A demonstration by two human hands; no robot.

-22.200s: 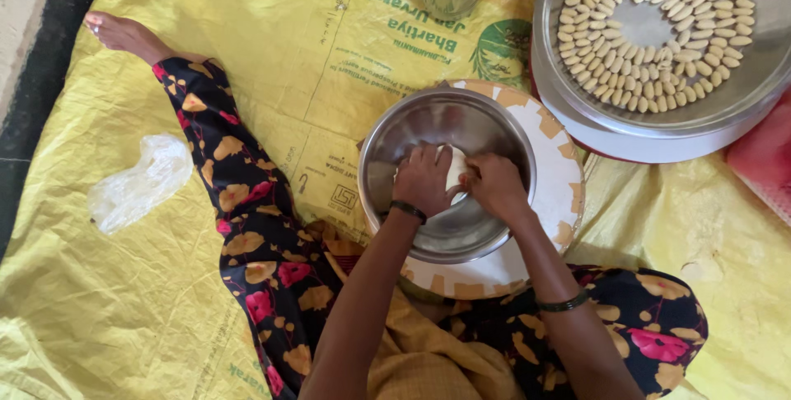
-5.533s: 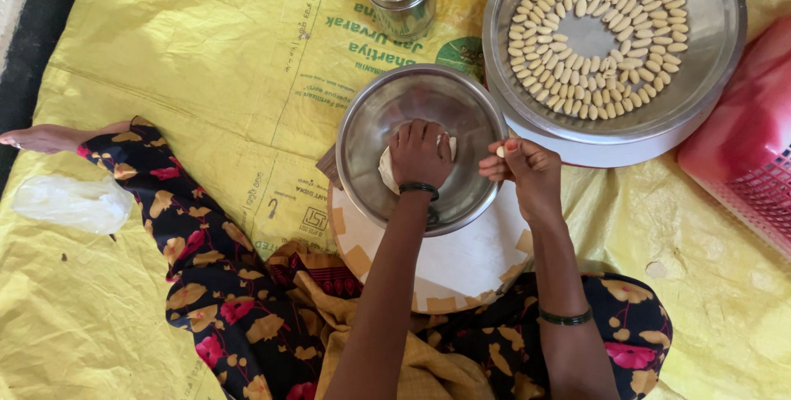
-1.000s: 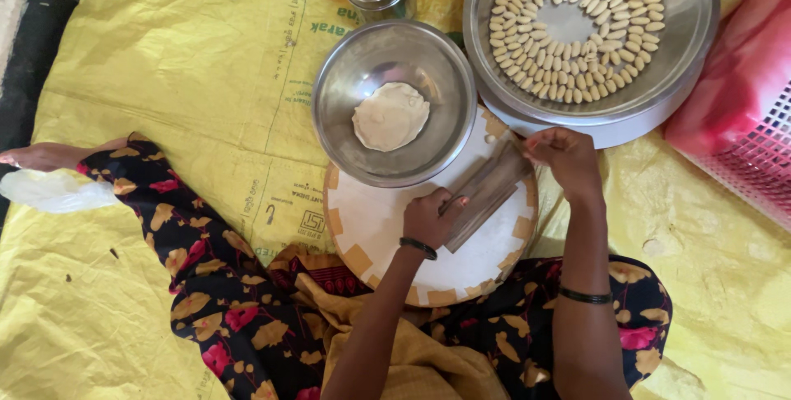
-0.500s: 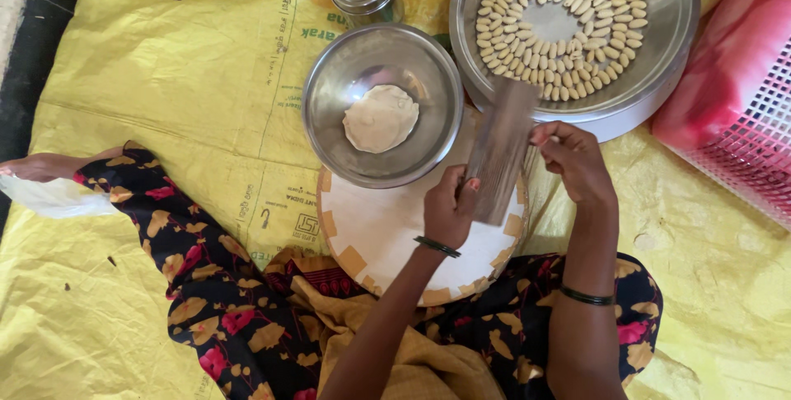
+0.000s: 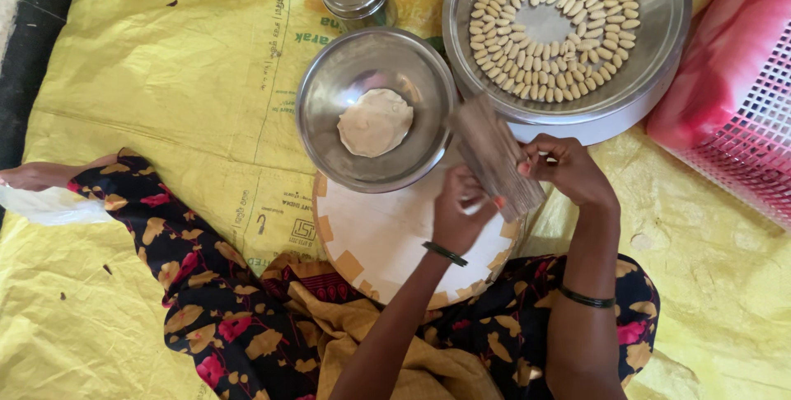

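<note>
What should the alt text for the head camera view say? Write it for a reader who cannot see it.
Both hands, left hand and right hand, hold a ridged wooden board above a round white board. Beside it, a steel bowl holds dough; a steel tray holds rings of small shaped pieces.

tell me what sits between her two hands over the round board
A ribbed wooden board stands tilted between the left hand and right hand; both grip it, in the head view.
</note>
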